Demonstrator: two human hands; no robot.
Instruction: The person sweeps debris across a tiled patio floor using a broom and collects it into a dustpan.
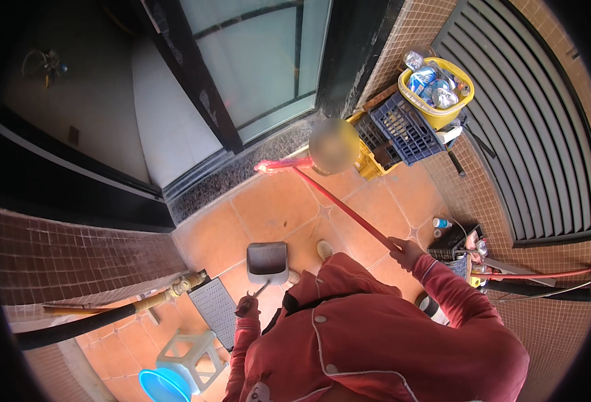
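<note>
My right hand (pixel 407 254) grips the red handle of a broom (pixel 345 208). The broom's pink-red head (pixel 283 165) is by the granite door sill (pixel 235 171), and a round blurred patch hides what lies just right of it. In my left hand (pixel 248 306) is the thin handle of a long-handled dustpan (pixel 267 261). The pan is low over or on the orange floor tiles, its dark inside showing, close to my shoe (pixel 325 249). A small dark speck (pixel 285 223) lies on the tiles between the pan and the broom head.
A yellow bucket (pixel 441 115) of crushed bottles and cans tops a blue crate (pixel 401 128) at upper right. Beside my right arm is a black crate (pixel 443 246) of clutter. At lower left stand a plastic stool (pixel 189 359), a blue basin (pixel 162 387) and a black pipe (pixel 94 321).
</note>
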